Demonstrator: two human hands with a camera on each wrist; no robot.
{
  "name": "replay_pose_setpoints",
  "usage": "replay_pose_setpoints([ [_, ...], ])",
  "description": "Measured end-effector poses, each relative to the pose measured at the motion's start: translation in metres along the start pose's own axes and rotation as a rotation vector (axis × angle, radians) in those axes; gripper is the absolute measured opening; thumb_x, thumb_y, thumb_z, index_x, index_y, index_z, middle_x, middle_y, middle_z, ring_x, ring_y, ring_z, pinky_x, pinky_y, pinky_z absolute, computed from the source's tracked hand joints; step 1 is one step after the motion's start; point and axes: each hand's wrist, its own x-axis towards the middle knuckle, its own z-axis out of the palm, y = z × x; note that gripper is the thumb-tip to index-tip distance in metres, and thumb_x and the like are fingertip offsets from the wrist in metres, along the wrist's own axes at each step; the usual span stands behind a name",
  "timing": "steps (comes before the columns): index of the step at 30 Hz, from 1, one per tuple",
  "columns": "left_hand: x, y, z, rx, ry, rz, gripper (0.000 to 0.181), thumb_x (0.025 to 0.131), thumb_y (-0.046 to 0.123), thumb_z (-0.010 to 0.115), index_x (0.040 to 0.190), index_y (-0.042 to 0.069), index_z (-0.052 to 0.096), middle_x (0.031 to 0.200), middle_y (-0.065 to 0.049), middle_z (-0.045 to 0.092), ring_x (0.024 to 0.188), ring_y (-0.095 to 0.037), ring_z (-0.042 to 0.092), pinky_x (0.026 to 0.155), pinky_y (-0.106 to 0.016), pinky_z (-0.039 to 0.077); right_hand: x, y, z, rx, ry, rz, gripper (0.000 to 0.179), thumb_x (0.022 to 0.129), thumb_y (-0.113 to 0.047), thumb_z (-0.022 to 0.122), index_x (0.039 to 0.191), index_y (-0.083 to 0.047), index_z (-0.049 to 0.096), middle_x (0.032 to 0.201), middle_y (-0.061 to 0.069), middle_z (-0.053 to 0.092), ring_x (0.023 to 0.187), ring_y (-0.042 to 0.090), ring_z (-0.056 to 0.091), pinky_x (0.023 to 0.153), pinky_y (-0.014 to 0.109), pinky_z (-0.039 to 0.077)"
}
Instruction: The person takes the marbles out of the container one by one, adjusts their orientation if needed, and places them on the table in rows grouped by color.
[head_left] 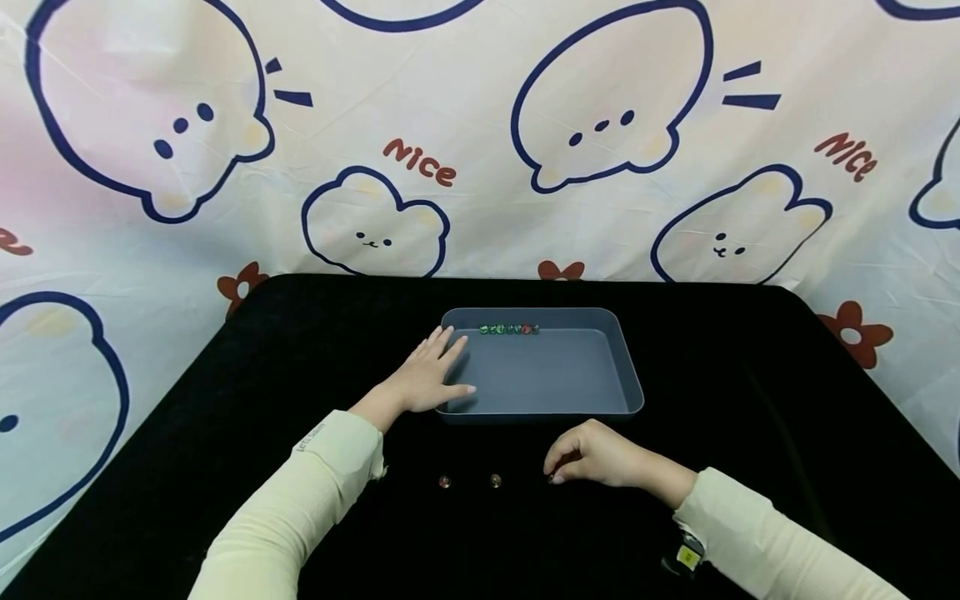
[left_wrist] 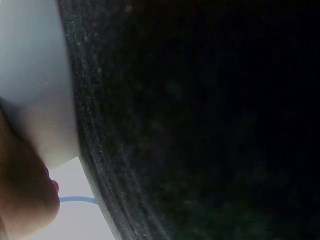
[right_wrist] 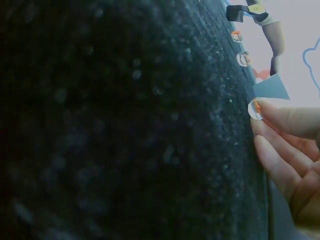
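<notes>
A blue-grey rectangular tray lies on the black cloth, with several green, dark and reddish glass marbles lined up along its far wall. My left hand rests at the tray's left side, fingers spread and straight. In front of the tray, my right hand pinches a clear marble with an orange streak at the cloth, between thumb and fingers. To its left sit two similar marbles, one in the middle and one further left. In the left wrist view, only part of the left hand shows.
Black cloth covers the table, whose far edge meets a pale curtain printed with cartoon animals. A dark strap with a yellow-labelled device is on the right wrist.
</notes>
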Motion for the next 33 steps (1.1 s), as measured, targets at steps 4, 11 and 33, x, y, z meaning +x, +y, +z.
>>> replay_pose_setpoints([
  [4,0.0012,-0.0009,0.0010,0.007,0.001,0.002,0.081,0.081,0.059,0.040,0.140,0.015,0.007,0.143,-0.011,-0.003,0.128,-0.023,-0.010,0.102,-0.043,0.003,-0.0003,-0.0009,0.0002,-0.014,0.007,0.006,0.011,0.071,-0.012,0.069,0.081,-0.014,0.069,0.082,-0.011,0.063,0.073,0.000,0.056,0.063,0.019,0.046],
  [11,0.0022,-0.0015,0.0018,-0.005,-0.001,0.004,0.080,0.082,0.058,0.041,0.140,0.015,0.007,0.144,-0.011,-0.003,0.128,-0.023,-0.011,0.101,-0.043,0.003,-0.0012,-0.0051,0.0012,-0.100,0.014,-0.027,0.011,0.073,-0.010,0.067,0.082,-0.014,0.069,0.086,-0.009,0.063,0.081,0.003,0.057,0.068,0.019,0.045],
  [33,0.0023,-0.0022,0.0011,-0.013,-0.008,0.001,0.080,0.082,0.057,0.042,0.140,0.015,0.007,0.144,-0.011,-0.004,0.128,-0.023,-0.011,0.101,-0.043,0.002,-0.0025,-0.0062,-0.0026,0.015,0.023,0.109,0.017,0.073,-0.010,0.067,0.090,-0.009,0.069,0.089,-0.004,0.064,0.075,0.001,0.058,0.062,0.018,0.046],
])
